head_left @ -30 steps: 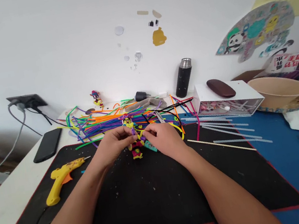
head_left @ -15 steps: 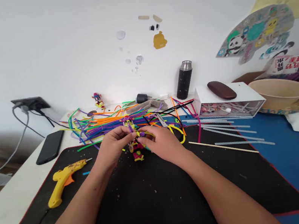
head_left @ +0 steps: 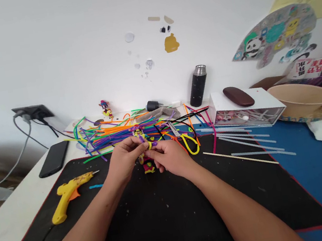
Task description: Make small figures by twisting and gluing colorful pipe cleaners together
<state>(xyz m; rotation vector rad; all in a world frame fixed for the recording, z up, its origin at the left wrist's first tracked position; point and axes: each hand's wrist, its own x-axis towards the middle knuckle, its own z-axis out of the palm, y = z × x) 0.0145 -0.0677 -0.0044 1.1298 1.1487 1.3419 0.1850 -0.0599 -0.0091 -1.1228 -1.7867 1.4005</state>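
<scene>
Above the black mat, both my hands meet around a small purple and yellow pipe cleaner piece (head_left: 150,144). My left hand (head_left: 126,154) pinches its purple part between thumb and fingertips. From the other side, my right hand (head_left: 169,155) has its thumb and forefinger closed at the yellow strand; its other fingers curl below. Directly behind the fingers stands a colourful pipe cleaner figure (head_left: 137,130), with a dark red and yellow lower part (head_left: 148,167). My hands hide its middle, so I cannot tell whether the piece is joined to it.
Scissors (head_left: 190,143) lie right of my hands, by a heap of pipe cleaners (head_left: 117,138). A yellow glue gun (head_left: 68,193) and a phone (head_left: 53,159) are on the left. Glue sticks (head_left: 251,144), a wooden stick (head_left: 241,158), a flask (head_left: 198,85) and a white box (head_left: 246,102) occupy the right.
My right hand has turned and dropped slightly, baring more of the scissors' handles. The yellow strand that stretched over toward my right hand now curls close against the purple part.
</scene>
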